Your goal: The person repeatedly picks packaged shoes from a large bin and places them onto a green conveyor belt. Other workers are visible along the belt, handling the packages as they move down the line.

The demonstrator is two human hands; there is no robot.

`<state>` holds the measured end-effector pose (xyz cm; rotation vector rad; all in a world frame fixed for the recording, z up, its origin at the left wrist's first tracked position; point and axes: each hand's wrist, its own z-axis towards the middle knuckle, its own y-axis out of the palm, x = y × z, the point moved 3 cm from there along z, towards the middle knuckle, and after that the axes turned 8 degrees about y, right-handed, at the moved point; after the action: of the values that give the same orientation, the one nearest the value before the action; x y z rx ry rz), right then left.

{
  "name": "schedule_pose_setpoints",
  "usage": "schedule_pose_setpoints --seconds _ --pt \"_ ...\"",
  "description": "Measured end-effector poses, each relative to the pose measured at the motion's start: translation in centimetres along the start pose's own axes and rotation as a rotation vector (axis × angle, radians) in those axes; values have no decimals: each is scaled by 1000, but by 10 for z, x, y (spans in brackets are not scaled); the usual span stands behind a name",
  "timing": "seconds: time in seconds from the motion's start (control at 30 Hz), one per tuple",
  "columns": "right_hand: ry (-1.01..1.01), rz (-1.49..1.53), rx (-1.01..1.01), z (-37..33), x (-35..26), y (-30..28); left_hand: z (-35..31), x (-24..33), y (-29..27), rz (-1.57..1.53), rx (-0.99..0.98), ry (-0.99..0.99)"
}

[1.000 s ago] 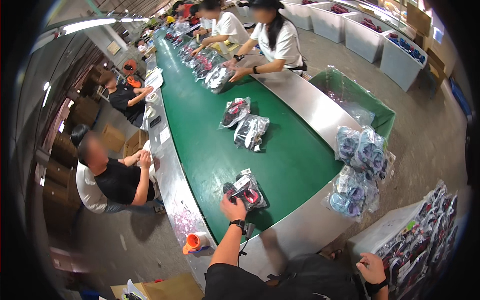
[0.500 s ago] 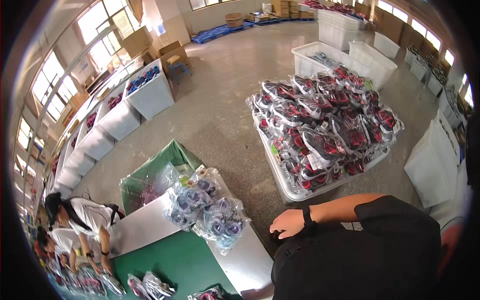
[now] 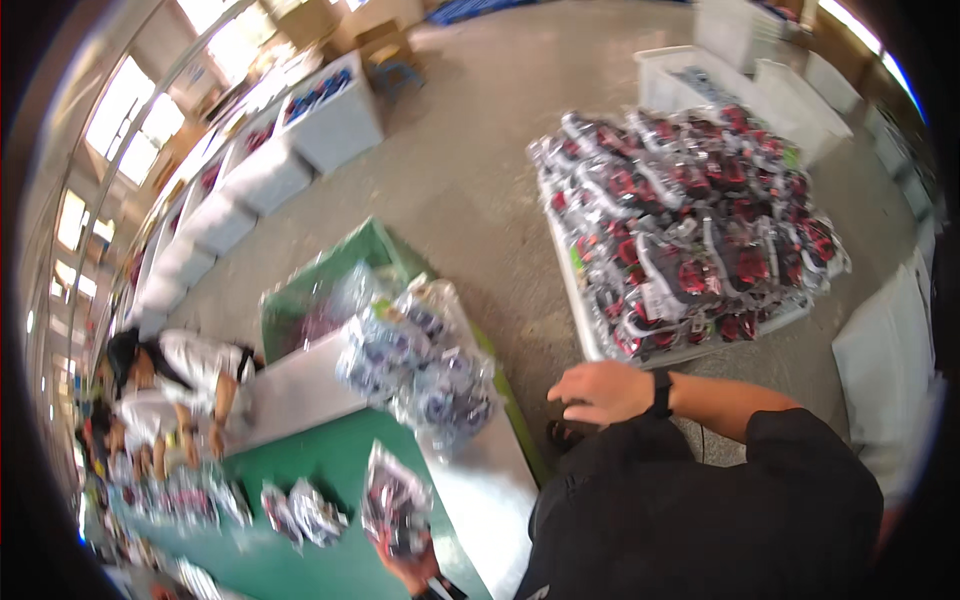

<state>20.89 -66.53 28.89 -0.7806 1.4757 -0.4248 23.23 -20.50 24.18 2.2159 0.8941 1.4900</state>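
Okay, left hand (image 3: 408,572), bottom centre of frame, is closed round the lower end of a bagged shoe pack (image 3: 395,500) over the green belt (image 3: 265,565); whether the pack is fully lifted, can't tell. Right hand (image 3: 605,392), right of centre, is loosely open, looks empty, near the white bin (image 3: 583,325). Progress, judging by layout: big heap of bagged shoes (image 3: 690,220) already fills the bin, upper right; pack in hand is outside it. Left over: two clear bags (image 3: 318,513) on belt, lower left, more beyond by co-workers, plus blue bagged shoes (image 3: 435,400) on metal counter (image 3: 490,515), mid-frame.
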Motion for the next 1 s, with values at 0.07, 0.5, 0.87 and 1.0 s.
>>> schedule_pose_setpoints --seconds 0.07,0.5,0.87,1.0 --pt "-86 32 67 3 -20 -24 4 -7 9 33 55 -119" --pt "-435 -170 134 2 -74 -92 -5 -99 207 4 -314 -605" --pt "-495 -193 220 -40 -23 -159 -24 -147 269 145 -533 -638" --pt "-313 -184 297 -55 20 -224 -8 -164 270 114 -654 -515"
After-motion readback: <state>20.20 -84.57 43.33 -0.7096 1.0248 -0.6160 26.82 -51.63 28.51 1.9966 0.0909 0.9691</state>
